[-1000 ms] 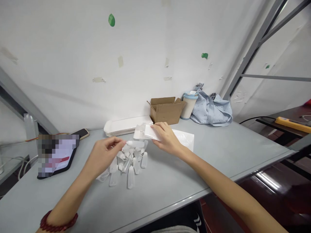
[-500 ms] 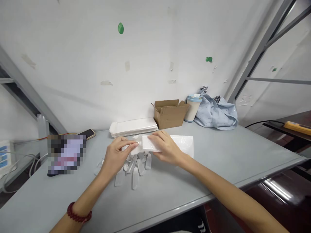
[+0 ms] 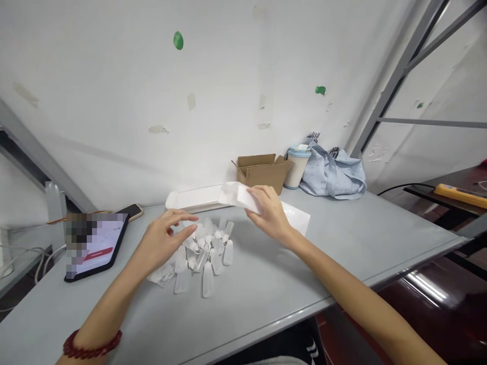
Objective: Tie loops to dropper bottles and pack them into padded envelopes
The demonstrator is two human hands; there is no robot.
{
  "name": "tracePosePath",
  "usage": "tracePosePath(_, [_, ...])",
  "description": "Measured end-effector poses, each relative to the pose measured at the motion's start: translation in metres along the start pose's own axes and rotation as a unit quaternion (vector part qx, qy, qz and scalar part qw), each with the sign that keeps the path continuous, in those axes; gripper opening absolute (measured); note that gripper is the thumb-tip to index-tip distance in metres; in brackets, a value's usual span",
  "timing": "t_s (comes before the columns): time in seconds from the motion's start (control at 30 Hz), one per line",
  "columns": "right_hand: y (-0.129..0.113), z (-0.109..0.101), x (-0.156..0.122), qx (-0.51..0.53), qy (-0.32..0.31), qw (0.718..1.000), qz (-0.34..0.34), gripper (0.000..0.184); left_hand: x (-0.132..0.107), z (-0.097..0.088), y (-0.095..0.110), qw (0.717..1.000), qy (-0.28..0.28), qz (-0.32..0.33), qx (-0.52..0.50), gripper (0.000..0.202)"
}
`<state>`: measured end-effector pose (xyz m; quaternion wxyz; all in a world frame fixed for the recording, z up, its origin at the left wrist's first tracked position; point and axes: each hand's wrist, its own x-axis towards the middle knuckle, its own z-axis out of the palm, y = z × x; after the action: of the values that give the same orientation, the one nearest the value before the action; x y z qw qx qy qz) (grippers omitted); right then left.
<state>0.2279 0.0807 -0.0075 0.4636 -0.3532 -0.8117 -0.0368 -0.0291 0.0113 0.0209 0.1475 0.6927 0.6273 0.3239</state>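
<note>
My right hand (image 3: 268, 215) grips a small white box (image 3: 248, 196) by its side, lifted above the table. The box's end flap stands open and points left. Fingers apart and nothing between them, my left hand (image 3: 162, 242) hovers at the left edge of a loose pile of small translucent plastic vials (image 3: 207, 281). These are flat pieces with narrow necks; some lie hidden under the hand. Partly behind my right hand lies a glossy white sheet or bag (image 3: 300, 218); which one I cannot tell.
Flat white cartons (image 3: 196, 196) lie stacked along the wall. An open brown cardboard box (image 3: 264, 175), a lidded cup (image 3: 297, 170) and a blue cloth bag (image 3: 333, 175) stand at the back. A tablet (image 3: 102, 248) and a phone (image 3: 131, 212) rest at the left.
My left hand has let go of the white box's flap and drawn back left and slightly down. My right hand has raised the box away from the pile, uncovering more vials.
</note>
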Motion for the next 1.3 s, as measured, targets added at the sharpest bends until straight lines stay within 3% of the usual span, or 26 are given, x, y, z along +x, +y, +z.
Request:
tracePosePath(0.13, [0.013, -0.007, 0.007, -0.021, 0.12, 0.992, 0.034, 0.037, -0.002, -0.007, -0.007, 0.983, -0.167, 0.018, 0.074, 0.037])
tracePosePath(0.23, [0.019, -0.006, 0.007, -0.04, 0.149, 0.988, 0.003, 0.037, -0.004, -0.001, -0.011, 0.972, -0.204, 0.039, 0.112, 0.029])
tracePosePath(0.33, [0.02, -0.001, 0.005, -0.045, 0.102, 0.994, -0.013, 0.04, -0.005, 0.007, -0.01, 0.971, -0.191, 0.058, 0.129, 0.022])
tracePosePath(0.47, [0.017, 0.006, 0.0, -0.053, -0.012, 0.998, -0.037, 0.044, -0.004, 0.01, -0.003, 0.98, -0.165, 0.059, 0.093, 0.023])
tracePosePath(0.63, [0.01, 0.014, -0.005, -0.033, -0.096, 0.993, -0.062, 0.046, -0.003, 0.002, 0.007, 0.997, -0.053, -0.012, -0.049, 0.029])
tracePosePath(0.73, [0.005, 0.015, -0.007, -0.014, -0.103, 0.992, -0.077, 0.045, -0.004, 0.001, 0.009, 0.987, 0.0, -0.052, -0.15, 0.031])
tracePosePath(0.93, [-0.002, 0.014, -0.008, 0.013, -0.093, 0.991, -0.094, 0.044, -0.008, 0.007, 0.009, 0.928, 0.057, -0.034, -0.366, 0.022])
tracePosePath(1.1, [-0.004, 0.015, -0.009, 0.021, -0.09, 0.991, -0.1, 0.044, -0.011, 0.005, 0.013, 0.885, 0.09, -0.008, -0.457, 0.012])
tracePosePath(1.17, [-0.004, 0.015, -0.009, 0.028, -0.084, 0.991, -0.104, 0.045, -0.011, 0.007, 0.014, 0.885, 0.089, -0.009, -0.457, 0.012])
tracePosePath(1.3, [-0.007, 0.014, -0.009, 0.042, -0.073, 0.991, -0.1, 0.043, -0.008, 0.018, 0.014, 0.933, 0.021, -0.075, -0.351, 0.023])
